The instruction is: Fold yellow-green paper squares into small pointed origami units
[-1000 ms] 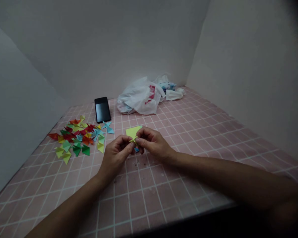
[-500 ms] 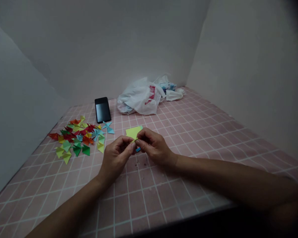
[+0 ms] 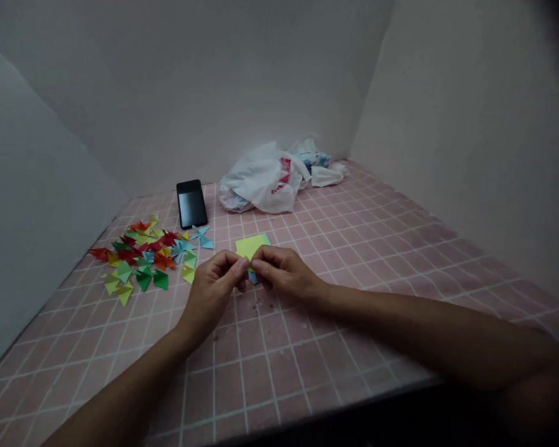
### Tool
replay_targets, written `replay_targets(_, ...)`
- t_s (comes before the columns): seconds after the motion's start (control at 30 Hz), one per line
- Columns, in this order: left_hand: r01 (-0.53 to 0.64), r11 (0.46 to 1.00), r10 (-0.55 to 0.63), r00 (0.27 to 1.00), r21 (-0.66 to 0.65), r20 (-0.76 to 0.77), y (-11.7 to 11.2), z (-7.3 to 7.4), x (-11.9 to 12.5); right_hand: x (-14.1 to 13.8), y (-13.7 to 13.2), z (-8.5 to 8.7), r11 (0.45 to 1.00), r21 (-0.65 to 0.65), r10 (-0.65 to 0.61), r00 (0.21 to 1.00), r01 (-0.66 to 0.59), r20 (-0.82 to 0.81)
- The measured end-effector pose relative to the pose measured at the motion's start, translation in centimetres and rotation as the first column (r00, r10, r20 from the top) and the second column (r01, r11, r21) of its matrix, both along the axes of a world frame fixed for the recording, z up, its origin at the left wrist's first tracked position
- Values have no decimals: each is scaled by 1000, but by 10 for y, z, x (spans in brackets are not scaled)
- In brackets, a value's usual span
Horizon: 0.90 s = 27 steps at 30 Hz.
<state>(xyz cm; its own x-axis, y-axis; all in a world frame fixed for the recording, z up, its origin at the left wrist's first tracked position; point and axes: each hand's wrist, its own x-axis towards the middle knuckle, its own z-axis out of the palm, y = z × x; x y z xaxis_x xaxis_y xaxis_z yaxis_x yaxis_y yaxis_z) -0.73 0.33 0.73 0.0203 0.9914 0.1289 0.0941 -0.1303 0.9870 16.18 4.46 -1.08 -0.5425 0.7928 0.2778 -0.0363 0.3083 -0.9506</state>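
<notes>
Between my two hands is a small piece of yellow paper (image 3: pixel 249 264), mostly hidden by the fingers. My left hand (image 3: pixel 217 279) pinches its left side between thumb and fingers. From the right, my right hand (image 3: pixel 282 273) grips it in the same way, fingertips almost meeting the left ones. Just behind the hands lies a stack of square paper (image 3: pixel 251 244), yellow on top with a light green edge showing. A bit of blue (image 3: pixel 253 279) peeks out below the fingers; I cannot make out what it belongs to.
Left of my hands, a pile of folded paper pieces (image 3: pixel 144 254) in several colours spreads over the pink checked tabletop (image 3: pixel 279 366). A black phone (image 3: pixel 192 205) lies behind it. White plastic bags (image 3: pixel 265 180) sit at the back, against the wall.
My right hand has shifted slightly left and its fingers have closed lower over the yellow paper. Less of the paper shows as a thin strip. The pile, phone and bags stay in place.
</notes>
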Motion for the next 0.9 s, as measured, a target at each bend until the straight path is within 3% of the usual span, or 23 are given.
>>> replay_targets(0.13,-49,992,73,975,-117,211,2,-1,1,-1,2,-2,990,-135,33,994,-46,-101)
replay_targets(0.33,30,948,141,852,-316,505,2,-6,6,-7,1,-9,994,-109,13,991,-28,-135)
replay_targets(0.53,113,921,117,833,-373,540,-1,-12,9,-8,1,-13,988,-154,-10,986,-16,-163)
replay_targets(0.9,138,905,118,827,-402,550,1,-11,11,-5,2,-13,994,-72,-83,994,78,-69)
